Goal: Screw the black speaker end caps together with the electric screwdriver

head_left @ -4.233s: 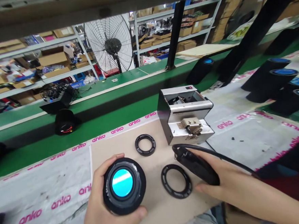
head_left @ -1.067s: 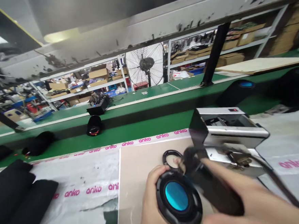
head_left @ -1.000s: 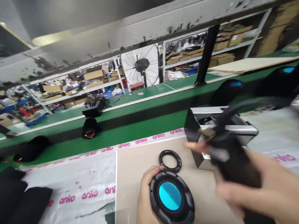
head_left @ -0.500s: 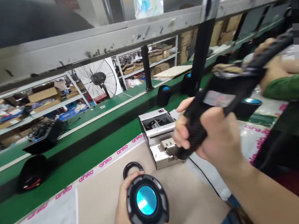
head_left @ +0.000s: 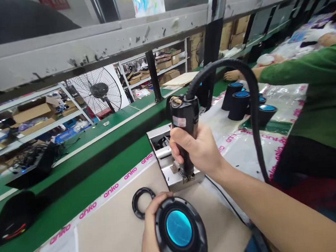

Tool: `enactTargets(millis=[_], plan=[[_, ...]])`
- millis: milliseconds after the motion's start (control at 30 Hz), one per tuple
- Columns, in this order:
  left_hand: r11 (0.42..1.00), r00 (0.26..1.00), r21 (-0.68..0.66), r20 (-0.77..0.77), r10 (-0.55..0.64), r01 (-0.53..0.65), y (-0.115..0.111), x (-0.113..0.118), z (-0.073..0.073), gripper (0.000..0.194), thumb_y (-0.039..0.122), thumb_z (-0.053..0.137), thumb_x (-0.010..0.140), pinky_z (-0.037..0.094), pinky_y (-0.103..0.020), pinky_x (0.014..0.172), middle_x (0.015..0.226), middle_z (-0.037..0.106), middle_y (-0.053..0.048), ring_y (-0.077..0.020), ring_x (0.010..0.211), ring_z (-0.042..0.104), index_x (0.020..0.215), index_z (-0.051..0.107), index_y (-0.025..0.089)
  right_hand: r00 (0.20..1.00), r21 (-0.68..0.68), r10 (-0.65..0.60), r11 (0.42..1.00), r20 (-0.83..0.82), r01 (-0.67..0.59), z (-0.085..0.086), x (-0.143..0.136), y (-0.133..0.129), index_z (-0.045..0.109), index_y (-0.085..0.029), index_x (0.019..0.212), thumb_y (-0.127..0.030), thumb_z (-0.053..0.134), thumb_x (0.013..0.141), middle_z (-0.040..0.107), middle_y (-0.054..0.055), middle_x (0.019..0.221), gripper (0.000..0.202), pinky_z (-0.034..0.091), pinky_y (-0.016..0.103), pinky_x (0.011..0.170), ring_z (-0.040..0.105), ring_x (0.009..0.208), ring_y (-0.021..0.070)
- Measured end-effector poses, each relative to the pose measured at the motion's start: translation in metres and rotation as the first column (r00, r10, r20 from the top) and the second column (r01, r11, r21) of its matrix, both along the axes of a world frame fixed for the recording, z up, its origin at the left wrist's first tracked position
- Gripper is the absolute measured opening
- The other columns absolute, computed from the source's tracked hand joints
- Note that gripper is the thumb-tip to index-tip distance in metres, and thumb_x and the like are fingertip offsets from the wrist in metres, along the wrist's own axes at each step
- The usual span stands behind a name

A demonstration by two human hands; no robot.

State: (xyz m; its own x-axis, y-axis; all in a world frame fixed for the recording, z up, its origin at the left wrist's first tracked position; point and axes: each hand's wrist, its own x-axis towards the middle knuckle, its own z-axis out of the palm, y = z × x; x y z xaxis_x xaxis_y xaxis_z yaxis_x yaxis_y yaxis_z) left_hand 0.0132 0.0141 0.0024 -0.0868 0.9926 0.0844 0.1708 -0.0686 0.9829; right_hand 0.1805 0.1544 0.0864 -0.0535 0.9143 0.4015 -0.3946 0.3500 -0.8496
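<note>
My left hand (head_left: pixel 152 227) is wrapped round a black round speaker (head_left: pixel 179 228) with a shiny blue centre, its face turned up toward me. In my right hand (head_left: pixel 199 146) is a black handheld tool (head_left: pixel 184 121), held upright, with a thick black hose curving up and over to the right. The tool's metal tip is down at the front of a silver metal machine (head_left: pixel 164 153). A loose black ring (head_left: pixel 135 205) lies on the beige mat (head_left: pixel 106 230), beside the fingers of my left hand.
Several black cylinders with blue tops (head_left: pixel 238 105) stand at the right, near a person's green sleeve (head_left: pixel 302 68). A green conveyor (head_left: pixel 102 167) runs behind the mat, carrying a dark object (head_left: pixel 16 217) at left. A metal beam (head_left: pixel 93 43) crosses above.
My right hand has moved left and turned the tool from slanted to upright. The speaker in my left hand has shifted slightly right. The view has swung, showing more cylinders.
</note>
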Motion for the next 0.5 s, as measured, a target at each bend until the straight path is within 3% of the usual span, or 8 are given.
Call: enactTargets(millis=[133, 200, 333, 500], plan=[[1.0, 0.999, 0.002, 0.051, 0.016, -0.016, -0.001, 0.006, 0.006, 0.085, 0.033, 0.096, 0.052, 0.064, -0.035, 0.097, 0.134, 0.074, -0.009, -0.0329, 0.123, 0.075, 0.13, 0.063, 0.025, 0.999, -0.012, 0.034, 0.999, -0.013, -0.034, -0.005, 0.006, -0.005, 0.055, -0.018, 0.075, -0.07, 0.085, 0.083, 0.055, -0.001, 0.052, 0.06, 0.041, 0.022, 0.037, 0.048, 0.036, 0.0108], [0.999, 0.998, -0.025, 0.052, 0.033, -0.032, -0.001, 0.011, 0.01, 0.087, 0.025, 0.09, 0.047, 0.064, -0.032, 0.097, 0.131, 0.075, -0.006, -0.0312, 0.122, 0.075, 0.129, 0.062, 0.026, 0.997, -0.036, 0.077, 0.996, -0.025, -0.078, 0.001, 0.01, -0.013, 0.056, -0.018, 0.078, -0.07, 0.085, 0.081, 0.055, -0.002, 0.052, 0.06, 0.042, 0.023, 0.036, 0.047, 0.035, 0.0111], [0.994, 0.997, -0.087, 0.043, 0.063, -0.059, -0.002, 0.018, 0.017, 0.089, 0.014, 0.077, 0.042, 0.061, -0.029, 0.093, 0.132, 0.074, -0.005, -0.0328, 0.13, 0.069, 0.129, 0.061, 0.025, 0.985, 0.026, 0.06, 0.998, -0.163, -0.057, 0.039, 0.016, -0.031, 0.059, -0.022, 0.088, -0.073, 0.088, 0.076, 0.055, -0.006, 0.053, 0.061, 0.044, 0.024, 0.036, 0.046, 0.034, 0.0113], [0.994, 0.995, -0.081, 0.052, 0.081, -0.077, -0.002, 0.024, 0.03, 0.083, 0.015, 0.076, 0.045, 0.06, -0.033, 0.088, 0.126, 0.072, -0.006, -0.0323, 0.12, 0.07, 0.126, 0.06, 0.025, 0.953, 0.126, 0.255, 0.964, -0.163, -0.236, 0.083, 0.008, -0.049, 0.061, -0.024, 0.091, -0.057, 0.082, 0.091, 0.058, -0.007, 0.056, 0.04, 0.043, 0.025, 0.037, 0.045, 0.035, 0.0115]])
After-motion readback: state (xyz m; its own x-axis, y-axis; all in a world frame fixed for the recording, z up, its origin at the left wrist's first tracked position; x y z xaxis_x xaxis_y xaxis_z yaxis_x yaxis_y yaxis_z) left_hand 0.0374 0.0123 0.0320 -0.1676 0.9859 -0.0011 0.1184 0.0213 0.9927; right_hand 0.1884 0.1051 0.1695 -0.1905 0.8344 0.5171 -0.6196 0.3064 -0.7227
